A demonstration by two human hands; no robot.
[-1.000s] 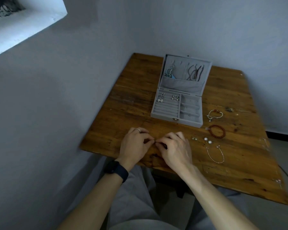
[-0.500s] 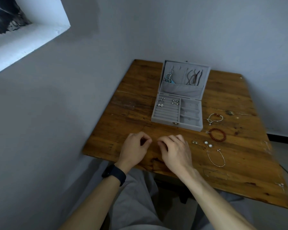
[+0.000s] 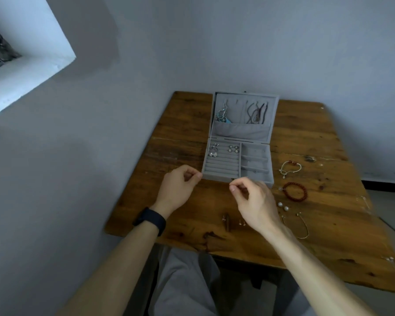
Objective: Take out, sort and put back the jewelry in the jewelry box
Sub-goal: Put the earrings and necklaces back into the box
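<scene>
Now left hand, right hand hover at front of open jewelry box, my fingers pinched together; tiny piece inside pinch? Cannot tell. Ease down slowly onto ring rolls. Studs wait on worktop.

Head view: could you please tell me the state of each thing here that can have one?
Jewelry box: open, lid upright.
Necklaces: hanging inside the lid.
Earrings: seated in the box's left compartment.
Left hand: fingertips pinched; anything held is too small to see.
Right hand: the same.
Red bracelet: lying on the table, right of the box.
Thin bangle: lying on the table, open-ended.
</scene>
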